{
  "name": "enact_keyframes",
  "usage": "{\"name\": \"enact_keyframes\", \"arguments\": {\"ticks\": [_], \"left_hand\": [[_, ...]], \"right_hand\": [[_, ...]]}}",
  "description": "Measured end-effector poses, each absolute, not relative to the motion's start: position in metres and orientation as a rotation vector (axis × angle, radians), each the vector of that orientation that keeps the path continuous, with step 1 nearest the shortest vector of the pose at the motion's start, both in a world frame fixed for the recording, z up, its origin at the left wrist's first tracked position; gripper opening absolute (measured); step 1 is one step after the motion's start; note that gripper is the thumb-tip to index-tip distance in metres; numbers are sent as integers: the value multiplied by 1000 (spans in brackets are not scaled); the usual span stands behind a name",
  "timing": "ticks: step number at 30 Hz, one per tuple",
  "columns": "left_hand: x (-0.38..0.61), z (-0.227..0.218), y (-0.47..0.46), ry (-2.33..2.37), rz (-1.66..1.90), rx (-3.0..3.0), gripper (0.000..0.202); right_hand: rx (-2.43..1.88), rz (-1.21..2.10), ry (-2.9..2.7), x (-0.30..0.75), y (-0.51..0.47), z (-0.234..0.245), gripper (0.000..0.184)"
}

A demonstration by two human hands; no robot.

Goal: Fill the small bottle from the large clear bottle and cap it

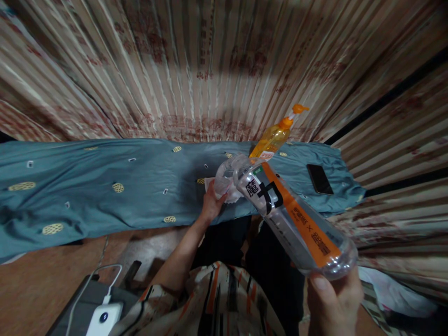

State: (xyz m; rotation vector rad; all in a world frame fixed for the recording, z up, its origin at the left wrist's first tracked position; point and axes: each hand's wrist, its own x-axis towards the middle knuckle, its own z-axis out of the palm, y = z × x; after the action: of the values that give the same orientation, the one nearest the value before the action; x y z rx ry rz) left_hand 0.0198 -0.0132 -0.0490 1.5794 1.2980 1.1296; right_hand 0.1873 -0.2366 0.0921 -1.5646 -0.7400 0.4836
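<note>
My right hand [334,301] grips the base of a clear plastic bottle [290,217] with an orange and grey label, held tilted with its top pointing away from me. At the bottle's top end my left hand [212,203] is closed on a crumpled white cloth or tissue [227,189], pressed against the bottle. Both are held over the near edge of a surface covered with a blue-green patterned cloth [105,186].
An orange pump bottle [275,135] stands on the blue-green cloth behind the clear bottle. A dark phone [319,178] lies at the cloth's right end. Striped curtains [210,65] hang behind. A white power bank with a cable [103,317] lies lower left.
</note>
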Motion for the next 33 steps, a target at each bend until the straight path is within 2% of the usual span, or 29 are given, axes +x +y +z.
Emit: {"name": "enact_keyframes", "arguments": {"ticks": [33], "left_hand": [[19, -45, -14, 1310, 1109, 1573, 57]], "right_hand": [[-1584, 481, -742, 187, -237, 93, 85]]}}
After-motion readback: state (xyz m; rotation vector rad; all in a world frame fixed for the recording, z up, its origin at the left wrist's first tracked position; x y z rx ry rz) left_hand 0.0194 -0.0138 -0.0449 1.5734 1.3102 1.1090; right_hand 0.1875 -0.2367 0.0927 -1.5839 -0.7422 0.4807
